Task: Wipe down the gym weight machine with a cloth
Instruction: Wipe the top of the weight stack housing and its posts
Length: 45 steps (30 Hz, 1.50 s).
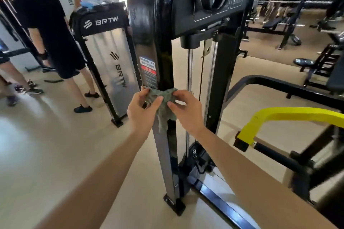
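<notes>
Nearest, from the bottom edge: two bare forearms stretched forward. At their ends, left grip (141, 112) and right grip (186, 112) side by side, each clamped on the cloth (164, 105): left thumb and curled fingers pinching its left part, right thumb and fingers pinching its right part. Cloth green and crumpled, bunched against the front of the black upright post (163, 154) of the weight machine (186, 15), touching the lower edge of a red-and-blue warning label (148, 71), with a ragged tail hanging down the post between the wrists. Post footed by a base plate (174, 204) on the pale floor (55, 145). Just right of the post, chrome guide rods (190, 80) standing upright. Further right, a bent yellow bar (288, 115) on a black frame. To the left, apart from the post, a second machine's silver shroud (109, 55) marked BRTW. Behind that, a person in black (46, 20), back turned, others cut off at the edge. Far right, a bench (273, 22) and more figures, blurred.
</notes>
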Each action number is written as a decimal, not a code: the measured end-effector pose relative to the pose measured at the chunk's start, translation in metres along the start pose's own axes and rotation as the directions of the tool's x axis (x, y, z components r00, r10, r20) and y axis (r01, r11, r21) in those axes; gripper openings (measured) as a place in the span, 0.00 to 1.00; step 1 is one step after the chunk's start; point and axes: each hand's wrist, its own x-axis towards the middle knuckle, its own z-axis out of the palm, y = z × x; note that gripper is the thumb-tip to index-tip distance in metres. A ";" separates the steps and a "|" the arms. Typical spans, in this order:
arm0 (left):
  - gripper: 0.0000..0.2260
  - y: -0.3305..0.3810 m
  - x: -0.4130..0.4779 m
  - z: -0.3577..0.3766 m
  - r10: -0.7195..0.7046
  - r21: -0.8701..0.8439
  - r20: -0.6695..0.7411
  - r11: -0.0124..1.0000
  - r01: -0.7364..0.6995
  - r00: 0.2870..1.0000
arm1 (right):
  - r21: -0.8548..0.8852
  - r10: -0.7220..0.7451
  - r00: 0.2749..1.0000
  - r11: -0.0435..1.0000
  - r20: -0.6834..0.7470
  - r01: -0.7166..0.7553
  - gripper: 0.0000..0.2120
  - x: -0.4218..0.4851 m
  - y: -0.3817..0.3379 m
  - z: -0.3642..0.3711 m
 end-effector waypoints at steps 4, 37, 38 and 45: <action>0.18 -0.034 -0.012 0.000 -0.116 -0.016 0.059 0.993 0.117 0.992 | -0.004 0.040 0.999 0.999 0.007 -0.040 0.11 -0.009 0.027 0.004; 0.18 -0.308 -0.099 0.011 -0.625 0.076 0.333 0.764 0.640 0.706 | -0.201 0.581 0.809 0.806 0.090 -0.557 0.18 -0.147 0.287 0.070; 0.16 -0.317 -0.100 0.010 -0.632 0.090 0.342 0.759 0.645 0.695 | -0.194 0.610 0.789 0.785 0.075 -0.588 0.18 -0.152 0.293 0.073; 0.10 -0.407 -0.121 0.008 -0.722 0.029 0.385 0.632 0.775 0.574 | 0.261 0.860 0.495 0.454 0.120 -0.852 0.16 -0.189 0.346 0.109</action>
